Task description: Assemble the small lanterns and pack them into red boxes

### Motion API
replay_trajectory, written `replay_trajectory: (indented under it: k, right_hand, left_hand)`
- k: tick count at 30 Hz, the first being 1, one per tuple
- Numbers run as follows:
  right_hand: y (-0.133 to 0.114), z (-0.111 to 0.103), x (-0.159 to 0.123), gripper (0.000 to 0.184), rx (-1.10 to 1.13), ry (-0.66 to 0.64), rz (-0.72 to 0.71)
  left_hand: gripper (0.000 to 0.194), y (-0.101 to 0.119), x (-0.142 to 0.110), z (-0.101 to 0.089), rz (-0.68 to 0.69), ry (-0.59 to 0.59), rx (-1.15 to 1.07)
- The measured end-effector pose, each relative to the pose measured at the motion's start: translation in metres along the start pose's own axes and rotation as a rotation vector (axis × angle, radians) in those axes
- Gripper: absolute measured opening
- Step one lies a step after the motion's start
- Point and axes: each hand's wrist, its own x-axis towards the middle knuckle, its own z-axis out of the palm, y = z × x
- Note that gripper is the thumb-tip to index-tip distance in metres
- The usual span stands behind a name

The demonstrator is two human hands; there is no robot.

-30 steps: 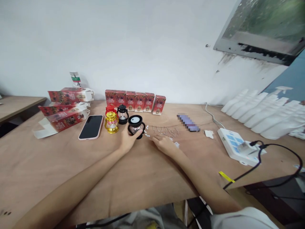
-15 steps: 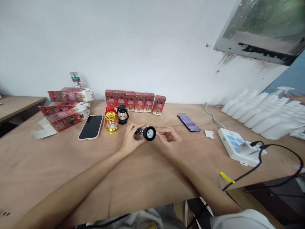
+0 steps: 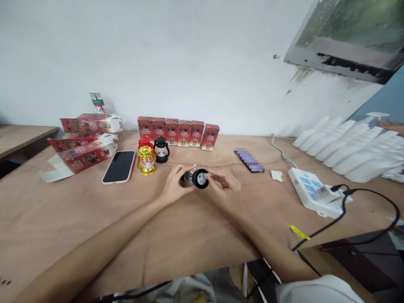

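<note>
The left hand (image 3: 175, 185) is wrapped around a black lantern (image 3: 195, 178), which lies tipped over in its grasp with its round end, a pale disc inside, turned toward 4 o'clock; the right hand (image 3: 225, 183) meets that end from 3 o'clock, thumb and fingertips drawn together at its rim, though whether they pinch some small part I cannot tell; thin metal pieces (image 3: 234, 171) lie just beyond the right hand, toward 1 o'clock of the lantern; around 10 o'clock a gold lantern (image 3: 147, 162) stands upright, a red lantern (image 3: 144, 142) partly hidden behind it and a second black lantern (image 3: 161, 150) just beside them; a phone with a pink edge (image 3: 119, 167) lies at 9 o'clock, and opened red cartons (image 3: 88, 160) sit past it at 10; six red boxes (image 3: 184, 134) stand at 12 near the wall; a second phone (image 3: 249, 162) lies at 2, a white scrap (image 3: 277, 176) and a power strip (image 3: 299, 185) at 3; white bottles (image 3: 347, 151) cluster farther out at 2, another person's hand (image 3: 391, 125) behind them.
</note>
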Motion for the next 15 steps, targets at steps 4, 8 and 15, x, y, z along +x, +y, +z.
replay_trajectory:
  k: [4, 8, 15]
  right_hand:
    - [-0.0009, -0.0001, -0.0008, 0.012, -0.094, -0.011, -0.054]
    - [-0.0003, 0.0003, 0.0014, 0.009, -0.164, 0.029, -0.133]
    - [0.0040, 0.0011, 0.0011, 0.015, -0.125, 0.043, -0.177]
  left_hand:
    - [0.050, -0.0003, -0.0003, 0.0002, 0.002, 0.004, -0.007]
    - [0.051, -0.0002, -0.0006, 0.0002, 0.008, 0.003, -0.014]
    - [0.052, -0.0008, -0.0006, 0.0006, 0.000, 0.010, -0.004]
